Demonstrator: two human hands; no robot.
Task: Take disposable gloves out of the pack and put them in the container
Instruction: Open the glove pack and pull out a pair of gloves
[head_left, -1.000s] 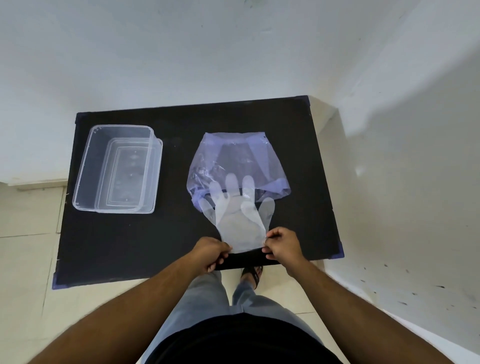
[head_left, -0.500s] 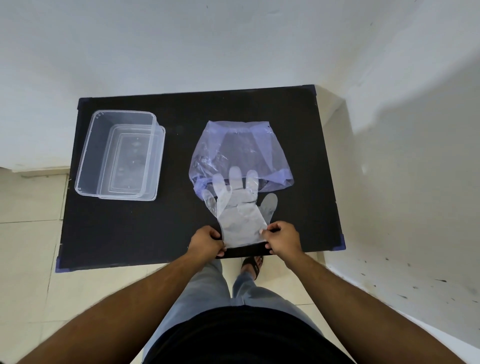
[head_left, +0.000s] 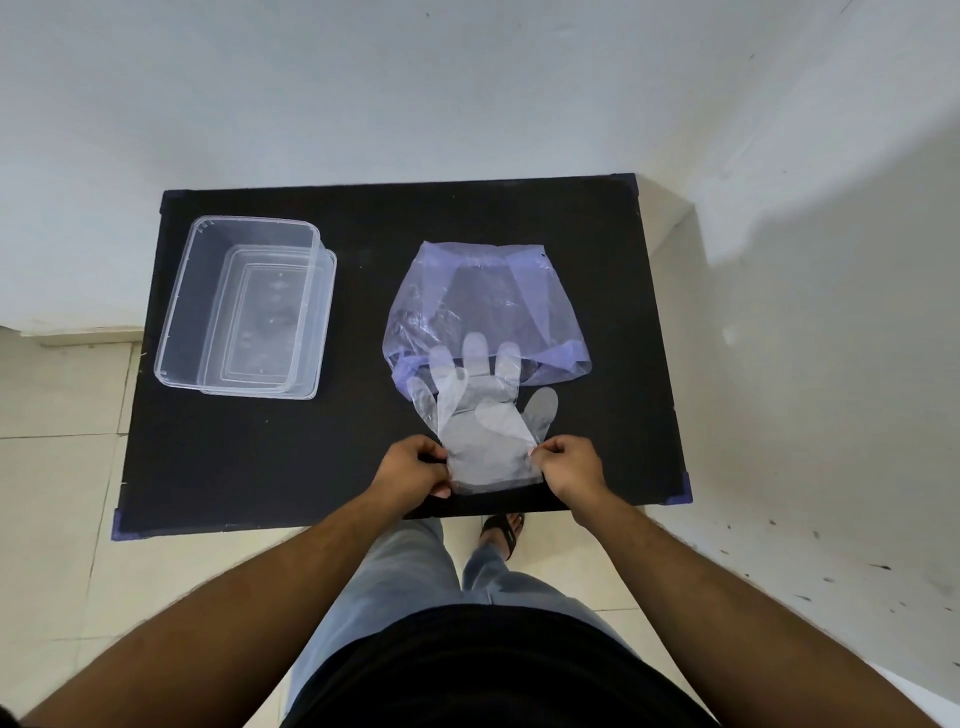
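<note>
A clear disposable glove (head_left: 483, 431) lies flat on the black table (head_left: 260, 467), fingertips pointing away and overlapping the mouth of the bluish plastic pack (head_left: 483, 301). My left hand (head_left: 415, 467) pinches the glove's cuff at its left corner. My right hand (head_left: 566, 465) pinches the cuff at its right corner. The clear rectangular container (head_left: 249, 306) stands at the table's left side, well apart from both hands, and looks empty.
White walls stand close behind and to the right of the table. The table's near edge runs just under my hands, with tiled floor, my legs and a sandalled foot (head_left: 504, 530) below it.
The glove's cuff has been drawn a little toward the near edge, with both hands keeping hold of it. The camera view has shifted slightly.
</note>
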